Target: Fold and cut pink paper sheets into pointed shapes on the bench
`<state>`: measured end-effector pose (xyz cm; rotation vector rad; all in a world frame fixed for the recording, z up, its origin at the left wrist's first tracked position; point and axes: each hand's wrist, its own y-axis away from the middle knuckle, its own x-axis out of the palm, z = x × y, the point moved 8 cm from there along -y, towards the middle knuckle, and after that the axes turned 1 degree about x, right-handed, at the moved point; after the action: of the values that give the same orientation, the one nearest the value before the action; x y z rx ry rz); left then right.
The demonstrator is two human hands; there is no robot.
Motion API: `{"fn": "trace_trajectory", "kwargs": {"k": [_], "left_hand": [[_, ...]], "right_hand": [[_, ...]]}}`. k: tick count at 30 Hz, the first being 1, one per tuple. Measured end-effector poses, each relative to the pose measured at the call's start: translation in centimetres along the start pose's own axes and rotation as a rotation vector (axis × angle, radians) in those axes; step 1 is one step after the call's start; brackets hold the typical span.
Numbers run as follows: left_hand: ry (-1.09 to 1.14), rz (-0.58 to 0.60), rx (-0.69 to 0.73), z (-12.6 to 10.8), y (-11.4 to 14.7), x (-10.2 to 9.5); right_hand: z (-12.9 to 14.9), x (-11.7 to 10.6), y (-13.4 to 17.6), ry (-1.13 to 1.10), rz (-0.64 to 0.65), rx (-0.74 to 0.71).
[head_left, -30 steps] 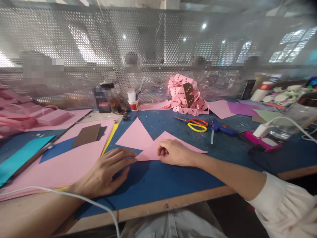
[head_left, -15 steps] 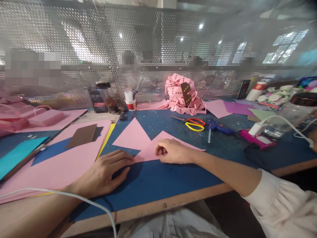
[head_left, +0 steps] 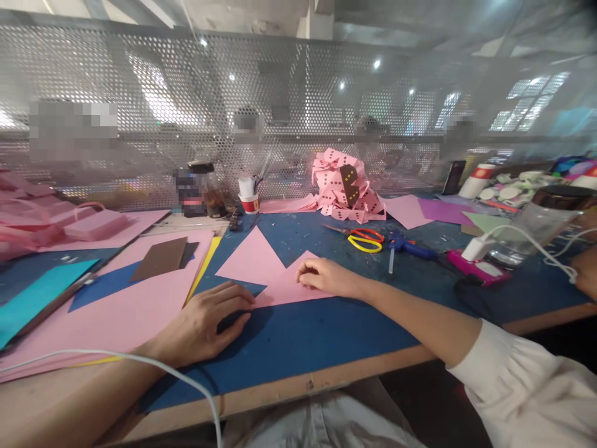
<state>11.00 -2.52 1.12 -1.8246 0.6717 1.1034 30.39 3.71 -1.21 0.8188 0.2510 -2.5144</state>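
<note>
A pink paper sheet [head_left: 275, 292] lies flat on the blue work mat in front of me, its near edge running between my hands. My left hand [head_left: 212, 320] rests with fingers stretched out, their tips on the sheet's left corner. On the sheet's right part sits my right hand [head_left: 324, 277], its fingers curled in and thumb close to them; whether anything is pinched there is hidden. Just behind, a pointed pink paper piece [head_left: 252, 258] stands out against the mat and meets the sheet's edge. Under my left forearm spreads a larger pink sheet [head_left: 153, 311].
Red-and-yellow scissors [head_left: 366, 240], a blue glue gun [head_left: 408, 246] and a pink power strip [head_left: 478, 267] lie to the right. Behind stands a pile of pink dotted paper pieces [head_left: 333, 180]. A white cable [head_left: 181, 376] crosses my left forearm. Another person's hand [head_left: 586, 274] shows far right.
The view has tilted up slightly. The pink sheet's right corner, visible behind my right wrist before, no longer shows there. My left hand stays at the left corner.
</note>
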Motion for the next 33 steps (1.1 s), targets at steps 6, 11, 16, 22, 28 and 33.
{"fn": "trace_trajectory", "kwargs": {"k": [6, 11, 16, 22, 28, 33], "left_hand": [[-0.011, 0.01, -0.017, 0.14, -0.04, 0.2], [-0.025, 0.015, -0.024, -0.14, -0.1, 0.22], [-0.026, 0.01, -0.031, -0.06, -0.24, 0.19], [0.012, 0.018, -0.019, 0.26, -0.24, 0.27], [0.009, 0.014, -0.02, 0.67, -0.11, 0.65], [-0.018, 0.025, -0.025, 0.33, -0.33, 0.52]], "right_hand": [[-0.41, 0.24, -0.46, 0.155, -0.062, -0.026], [-0.29, -0.24, -0.55, 0.222, -0.203, 0.0], [-0.24, -0.48, -0.54, 0.252, -0.259, 0.017], [-0.65, -0.41, -0.59, 0.254, -0.263, 0.061], [-0.59, -0.39, -0.33, 0.245, -0.254, 0.043], [-0.65, -0.24, -0.42, 0.242, -0.212, 0.037]]}}
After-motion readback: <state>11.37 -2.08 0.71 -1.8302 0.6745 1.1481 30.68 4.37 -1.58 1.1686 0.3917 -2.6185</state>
